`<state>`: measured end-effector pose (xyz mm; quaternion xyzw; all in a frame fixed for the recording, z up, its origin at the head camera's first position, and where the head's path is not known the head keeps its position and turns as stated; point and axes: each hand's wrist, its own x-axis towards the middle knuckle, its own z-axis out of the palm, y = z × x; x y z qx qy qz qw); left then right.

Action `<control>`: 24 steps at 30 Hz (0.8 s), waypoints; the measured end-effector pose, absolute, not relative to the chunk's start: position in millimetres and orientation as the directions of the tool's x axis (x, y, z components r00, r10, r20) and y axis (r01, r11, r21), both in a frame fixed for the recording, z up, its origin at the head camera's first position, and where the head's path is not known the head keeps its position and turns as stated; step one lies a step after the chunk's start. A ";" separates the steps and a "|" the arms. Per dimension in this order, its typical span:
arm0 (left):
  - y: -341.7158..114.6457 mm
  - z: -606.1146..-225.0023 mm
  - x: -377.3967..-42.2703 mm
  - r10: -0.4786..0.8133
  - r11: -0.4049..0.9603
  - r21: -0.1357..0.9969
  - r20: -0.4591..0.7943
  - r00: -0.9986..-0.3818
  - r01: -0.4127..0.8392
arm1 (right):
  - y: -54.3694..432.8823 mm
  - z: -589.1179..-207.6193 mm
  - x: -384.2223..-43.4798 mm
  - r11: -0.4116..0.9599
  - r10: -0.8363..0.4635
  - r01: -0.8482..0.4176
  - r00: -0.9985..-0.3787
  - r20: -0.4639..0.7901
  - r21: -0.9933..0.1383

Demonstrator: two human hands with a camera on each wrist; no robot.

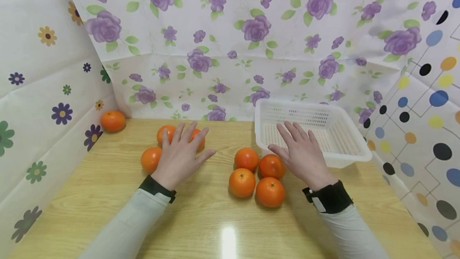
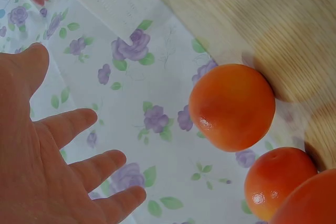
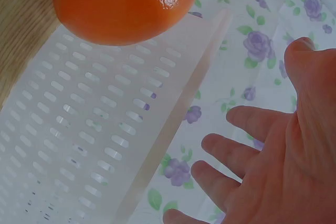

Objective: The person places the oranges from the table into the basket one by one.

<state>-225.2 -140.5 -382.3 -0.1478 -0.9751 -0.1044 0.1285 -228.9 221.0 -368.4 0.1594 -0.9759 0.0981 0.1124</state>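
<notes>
My left hand [image 1: 181,158], its fingers spread and straight, hovers over the left part of the wooden table. Beneath and beside it lie three oranges, one at its left edge [image 1: 150,160] and two partly hidden behind the fingers. In the left wrist view an orange [image 2: 232,107] sits apart from the fingertips. My right hand [image 1: 305,157] is also spread, above the near rim of a white plastic basket [image 1: 350,147], and holds nothing. Several oranges [image 1: 242,182] form a tight cluster between the hands, left of the basket. The right wrist view shows an orange [image 3: 126,3] by the basket's slotted wall.
Another orange [image 1: 113,121] lies alone at the table's far left corner. Floral cloth [image 1: 215,51] hangs along the back edge of the wooden table [image 1: 201,211]. Patterned cloths also close off the left and right sides. No fruit shows in the basket.
</notes>
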 end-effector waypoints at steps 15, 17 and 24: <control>-140.5 -379.5 -222.7 0.255 0.934 0.175 0.286 -0.924 0.312 | 223.2 -374.8 -229.7 0.931 -0.291 -0.333 -0.924 0.249 -0.150; -141.1 -379.0 -222.5 0.253 0.933 0.177 0.292 -0.922 0.312 | 223.6 -375.0 -229.9 0.933 -0.285 -0.327 -0.927 0.245 -0.151; -145.8 -377.0 -223.3 0.249 0.931 0.182 0.321 -0.914 0.317 | 227.6 -372.1 -231.2 0.941 -0.264 -0.305 -0.932 0.248 -0.145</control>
